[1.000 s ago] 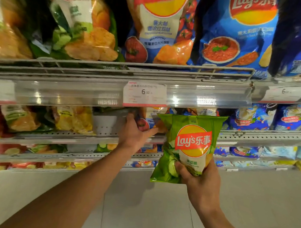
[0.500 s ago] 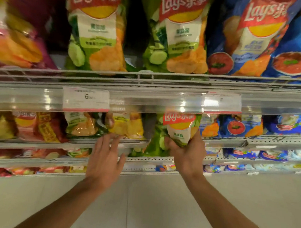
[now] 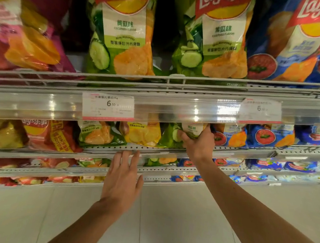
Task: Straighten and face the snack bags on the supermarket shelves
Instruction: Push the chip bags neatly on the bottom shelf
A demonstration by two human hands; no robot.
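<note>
Both hands are apart: the right hand [image 3: 198, 144] grips a small green cucumber bag [image 3: 190, 130] on the second shelf [image 3: 114, 147], under the price rail [image 3: 175, 108]; the left hand [image 3: 122, 180] is flat with straight fingers, just below this shelf's edge.

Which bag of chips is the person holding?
Find the white price tag on the clear shelf strip. Below and to its right, the right hand holds a small green cucumber-flavour chip bag, the only bag in a hand's grip.
</note>
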